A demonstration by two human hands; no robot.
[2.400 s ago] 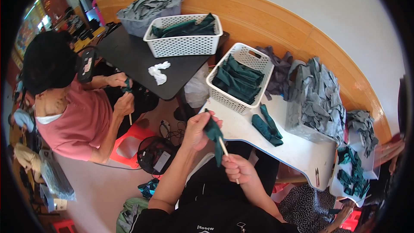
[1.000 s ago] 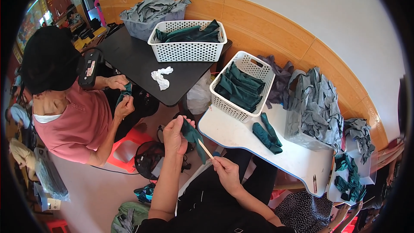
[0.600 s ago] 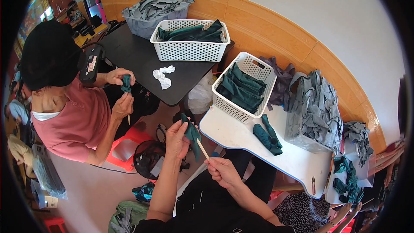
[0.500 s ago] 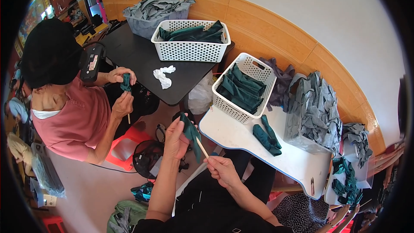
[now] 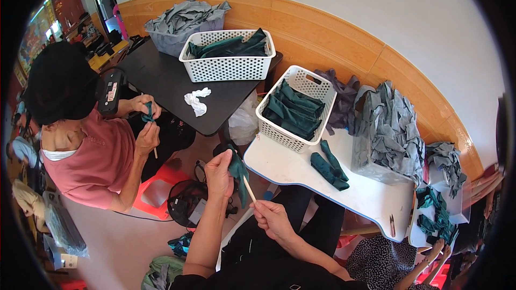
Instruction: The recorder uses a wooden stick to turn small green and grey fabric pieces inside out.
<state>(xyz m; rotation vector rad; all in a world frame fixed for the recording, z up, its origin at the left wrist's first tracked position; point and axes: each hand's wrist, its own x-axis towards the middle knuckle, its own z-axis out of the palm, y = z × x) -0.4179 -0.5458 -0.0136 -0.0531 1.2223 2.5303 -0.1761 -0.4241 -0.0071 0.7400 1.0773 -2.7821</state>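
My left hand grips the upper end of a dark green strip of velvety fabric, which hangs down beside the fingers. Pinched in my right hand is a thin pale wooden stick; its tip touches or enters the fabric's side, I cannot tell which. On the white table lie two green fabric pieces. Behind them a white perforated basket holds more folded green fabric.
A co-worker at left handles green fabric and a stick. The black table bears a second white basket, a grey-fabric bin and a white cloth. Grey fabric fills a clear box at right; small snips lie near the table's edge.
The view has shifted slightly, so the tables and baskets sit a little further left. Both hands keep their holds on the fabric and the stick, with hardly any movement.
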